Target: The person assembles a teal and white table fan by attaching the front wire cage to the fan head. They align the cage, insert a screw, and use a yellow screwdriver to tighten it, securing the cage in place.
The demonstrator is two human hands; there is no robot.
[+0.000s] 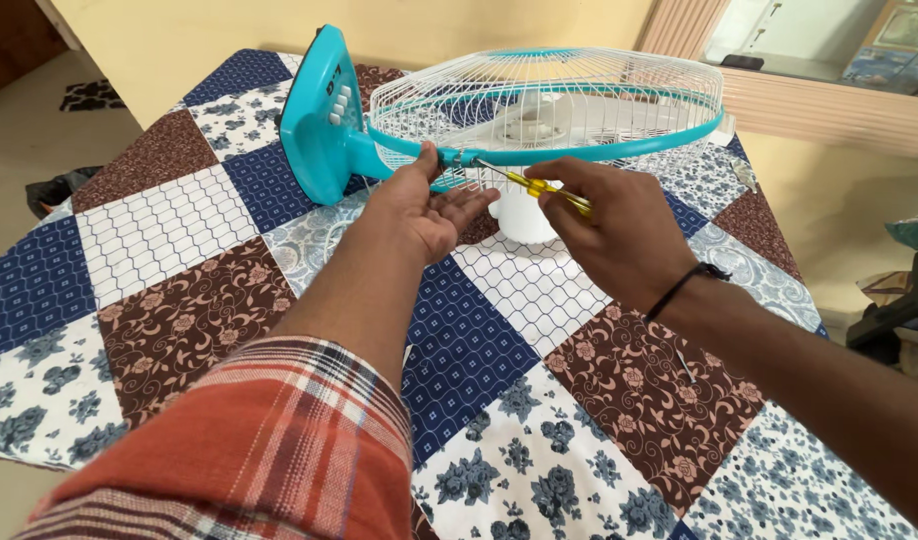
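Turquoise plastic table fan with white wire cage (539, 105) lying on its side at twelve o'clock on quilted patchwork floral cloth (189, 300). Left hand (424, 205) palm-up and half open, thumb pressed against the smooth teal rim. Right hand (614, 235) closed around a slim yellow-handled metal screwdriver (529, 183), tip at the rim clip. Blades blurred behind the wires; plaid sleeve (269, 450) cut off at six o'clock.

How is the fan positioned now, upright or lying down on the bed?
Lying down. The fan rests on the patchwork cover with its cage facing up and its teal base tipped on edge.
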